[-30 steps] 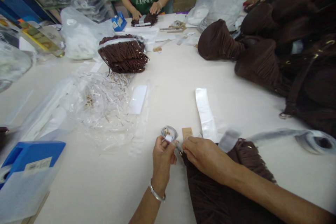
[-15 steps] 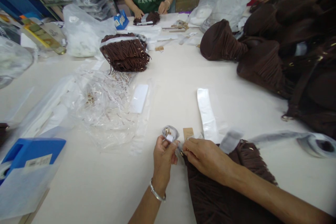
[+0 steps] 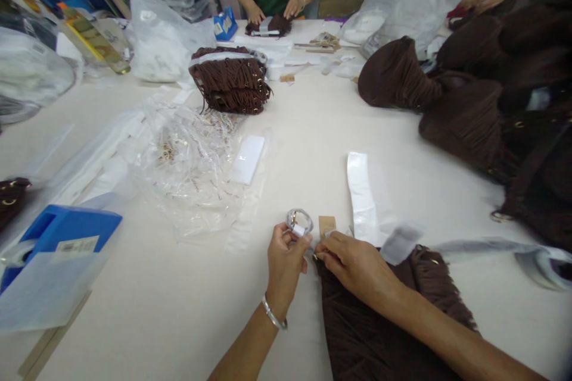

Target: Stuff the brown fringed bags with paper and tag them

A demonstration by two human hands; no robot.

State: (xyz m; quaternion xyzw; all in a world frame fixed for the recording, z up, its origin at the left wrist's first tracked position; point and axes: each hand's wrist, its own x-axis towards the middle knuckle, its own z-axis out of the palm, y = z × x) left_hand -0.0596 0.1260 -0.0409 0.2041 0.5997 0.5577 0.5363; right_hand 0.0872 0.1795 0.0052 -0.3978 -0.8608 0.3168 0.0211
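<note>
Well to the left of the left hand sits a blue plastic dispenser with a white label. Nearer that hand, a crumpled clear plastic bag spreads over the pale tabletop, a flat white rectangular card at its right side; beyond it is a dark brown fringed bundle with a pale grey band. The left hand, a silver bracelet at its wrist, is nearly closed, thumb and fingers pinching a small ring wrapped in translucent plastic. Just beside it, the right hand has its fingers drawn together on the upper left corner of a dark brown fringed bag, which lies beneath that hand and forearm; exactly which part they pinch is hidden. Just beyond the right fingertips are a tan cardboard tag and a glossy white strip. To the right of the right hand lies a translucent tape roll, with piled dark brown bags beyond.
</note>
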